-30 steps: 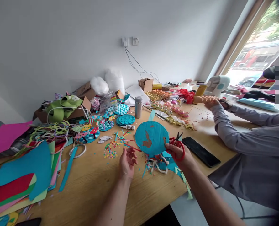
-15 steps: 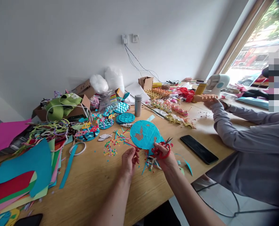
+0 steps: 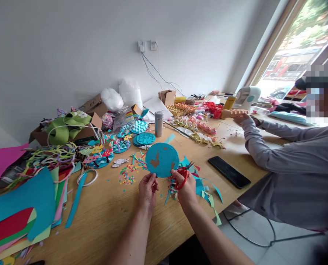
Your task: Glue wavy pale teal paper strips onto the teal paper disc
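A round blue paper disc (image 3: 164, 158) with brown patches is held up in front of me. My left hand (image 3: 149, 189) pinches its lower left edge between thumb and fingers. At the lower right edge, my right hand (image 3: 185, 186) pinches the disc too, while red-handled scissors (image 3: 182, 177) stay hooked in the same hand, blades pointing up and right. Behind and below that hand lie blue and pale green paper scraps (image 3: 205, 189) and small colored bits. Several finished-looking blue discs (image 3: 144, 139) are stacked farther back on the table.
A black phone (image 3: 229, 172) lies to the right, near the table edge. Colored paper sheets (image 3: 20, 198) and a white tape ring (image 3: 87, 177) are on the left. A grey flask (image 3: 159, 124) stands behind the disc. At right, a co-worker's hands (image 3: 240, 117) hold an orange strip.
My left hand has come up and taken hold of the disc's lower edge. The disc now faces me more squarely, and the view has shifted slightly to the right.
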Demonstrator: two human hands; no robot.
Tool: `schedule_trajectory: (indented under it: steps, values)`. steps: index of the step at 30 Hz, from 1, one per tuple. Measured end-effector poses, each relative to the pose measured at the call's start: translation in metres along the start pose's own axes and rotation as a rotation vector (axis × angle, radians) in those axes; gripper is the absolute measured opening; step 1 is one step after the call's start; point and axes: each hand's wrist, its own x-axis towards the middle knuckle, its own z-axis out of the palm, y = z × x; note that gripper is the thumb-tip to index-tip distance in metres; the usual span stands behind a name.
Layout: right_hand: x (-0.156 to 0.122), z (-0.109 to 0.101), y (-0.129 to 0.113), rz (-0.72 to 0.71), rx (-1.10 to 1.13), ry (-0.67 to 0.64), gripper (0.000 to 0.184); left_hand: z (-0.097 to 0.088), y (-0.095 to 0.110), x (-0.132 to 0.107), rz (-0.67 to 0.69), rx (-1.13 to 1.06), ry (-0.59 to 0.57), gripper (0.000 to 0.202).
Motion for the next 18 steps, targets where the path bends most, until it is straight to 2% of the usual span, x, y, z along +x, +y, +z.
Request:
schedule_trajectory:
  steps: [12, 16, 18]
  values:
    - [-0.007, -0.003, -0.013, -0.078, -0.146, -0.126, 0.04, -0.002, 0.004, 0.002, -0.064, -0.037, 0.013, 0.045]
    - [-0.005, -0.009, -0.018, -0.062, -0.234, -0.163, 0.042, -0.004, 0.005, 0.005, -0.062, -0.054, 0.017, 0.042]
    - [-0.007, -0.011, -0.019, -0.008, -0.24, -0.175, 0.044, -0.004, 0.005, 0.006, -0.055, -0.057, 0.013, 0.039]
